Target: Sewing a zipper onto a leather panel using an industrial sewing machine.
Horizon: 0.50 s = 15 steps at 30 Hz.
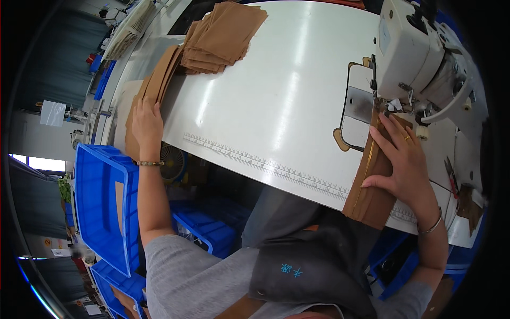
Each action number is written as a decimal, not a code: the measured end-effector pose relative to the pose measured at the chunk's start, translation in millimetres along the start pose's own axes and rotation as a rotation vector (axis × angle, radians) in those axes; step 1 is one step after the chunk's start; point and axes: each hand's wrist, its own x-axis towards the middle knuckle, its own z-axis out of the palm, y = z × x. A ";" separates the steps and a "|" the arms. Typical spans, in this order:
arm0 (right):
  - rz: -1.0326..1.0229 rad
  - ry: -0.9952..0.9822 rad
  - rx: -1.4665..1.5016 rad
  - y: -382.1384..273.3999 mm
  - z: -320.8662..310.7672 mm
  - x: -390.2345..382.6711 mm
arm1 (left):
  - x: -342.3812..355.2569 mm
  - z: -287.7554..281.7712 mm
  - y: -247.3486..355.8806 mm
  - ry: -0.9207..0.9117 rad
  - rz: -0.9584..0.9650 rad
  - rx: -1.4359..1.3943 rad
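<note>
My right hand [399,160] lies with fingers spread on a folded brown piece [366,198], pressing it to the table. A lengthwise seam or zipper-like line runs along this piece. Its far end is at the needle area of a white sewing machine [406,53]; the machine's parts partly hide that end. At the table's left edge, my left hand [147,123] rests with outstretched fingers on a row of overlapping long brown pieces [159,77]. Whether a fingertip is tucked under one of them cannot be seen.
A pile of brown sheets [226,37] sits at the far left of the white table [265,95]. A printed ruler [265,164] follows the near edge. Blue bins [103,207] stand below left. Snips [451,175] lie at the right. A fan [172,162] is under the table.
</note>
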 end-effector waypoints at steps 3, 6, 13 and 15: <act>-0.010 0.009 -0.011 0.3 0.3 -0.1 | -7.2 20.2 -25.0 -0.202 -0.111 0.152; -0.017 0.015 0.001 -0.1 -0.3 -0.4 | -9.4 23.7 -43.7 -0.250 -0.087 0.099; -0.015 0.029 0.000 0.7 1.4 -0.8 | -6.3 16.8 -62.7 -0.359 0.001 0.075; -0.015 0.047 -0.003 -0.1 2.0 -1.5 | -2.2 15.6 -67.4 -0.331 -0.030 0.084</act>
